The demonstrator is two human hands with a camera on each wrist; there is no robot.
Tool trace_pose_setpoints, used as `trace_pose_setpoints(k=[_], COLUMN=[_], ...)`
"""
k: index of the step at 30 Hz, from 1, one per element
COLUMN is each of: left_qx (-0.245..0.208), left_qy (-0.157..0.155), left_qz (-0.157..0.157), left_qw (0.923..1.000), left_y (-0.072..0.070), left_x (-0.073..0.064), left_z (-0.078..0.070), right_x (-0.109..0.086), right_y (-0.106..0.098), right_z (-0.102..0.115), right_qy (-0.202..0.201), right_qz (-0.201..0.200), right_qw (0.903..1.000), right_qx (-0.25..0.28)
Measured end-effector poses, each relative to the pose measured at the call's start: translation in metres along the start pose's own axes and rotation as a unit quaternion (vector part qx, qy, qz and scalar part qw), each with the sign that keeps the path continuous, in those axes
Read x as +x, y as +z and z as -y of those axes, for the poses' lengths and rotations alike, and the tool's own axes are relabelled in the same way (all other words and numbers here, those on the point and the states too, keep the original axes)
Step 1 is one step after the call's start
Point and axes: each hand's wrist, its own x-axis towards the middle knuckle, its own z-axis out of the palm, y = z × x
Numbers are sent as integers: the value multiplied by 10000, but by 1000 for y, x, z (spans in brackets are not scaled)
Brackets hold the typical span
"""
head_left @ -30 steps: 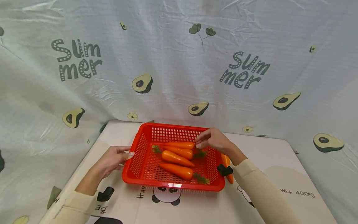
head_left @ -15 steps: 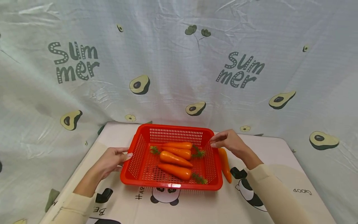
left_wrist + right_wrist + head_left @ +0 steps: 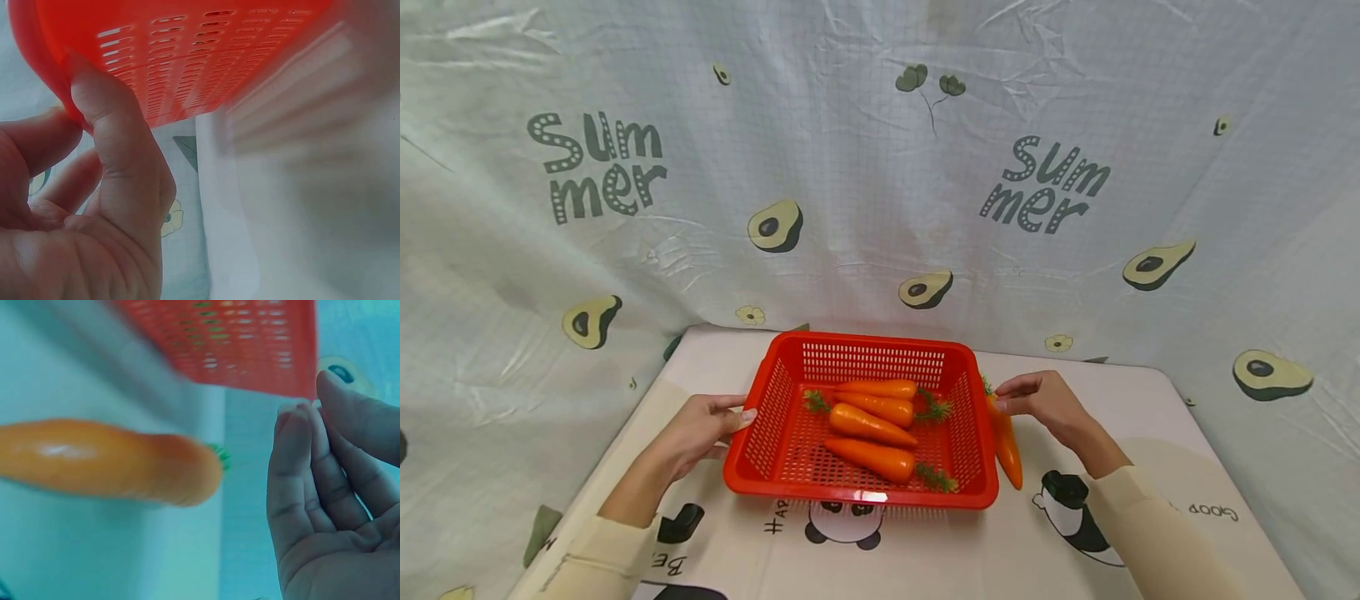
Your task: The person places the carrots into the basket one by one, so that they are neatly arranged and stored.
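Observation:
A red plastic basket (image 3: 865,500) with slotted walls stands in the middle of the table, with several orange carrots (image 3: 871,460) lying inside. My left hand (image 3: 703,425) pinches its left rim between thumb and fingers; the left wrist view shows the thumb and fingers (image 3: 119,156) at the rim. Outside the basket, along its right wall, lies another carrot (image 3: 1006,446), green top away from me. My right hand (image 3: 1045,404) hovers by that carrot's top end, fingers loosely bent. In the right wrist view the carrot (image 3: 112,459) is apart from the fingertips, which hold nothing.
A pale printed cloth covers the table (image 3: 887,567). Behind and at the sides hangs a light curtain (image 3: 850,167) with avocado prints. A black wrist device (image 3: 1063,487) sits under the right wrist, another (image 3: 681,523) under the left.
My right hand has moved right, out from over the basket, and then down beside the carrot lying outside it. My left hand stays on the rim; the carrots inside have not moved.

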Motion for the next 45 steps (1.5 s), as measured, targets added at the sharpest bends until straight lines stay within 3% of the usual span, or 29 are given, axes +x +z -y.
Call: trace_pose_setpoints(k=[9, 17, 24, 30, 45], left_qx=[15, 22, 24, 45, 30], left_qy=[12, -20, -38, -35, -88], left_qz=[-9, -17, -31, -16, -30], left_qw=[10000, 10000, 10000, 10000, 10000], left_y=[0, 1, 0, 0, 0], left_x=[0, 1, 0, -1, -2], left_z=[-2, -2, -2, -3, -3], right_x=[-11, -26, -34, -32, -36], right_y=[9, 25, 38, 46, 42], right_z=[-33, -45, -40, -34, -27], right_qy=[703, 1119, 1396, 1335, 1469], right_qz=[-621, -1216, -1212, -1183, -1151], right_qw=[9955, 9847, 9750, 9672, 9698], right_qx=[-161, -552, -1236, -1810, -1567])
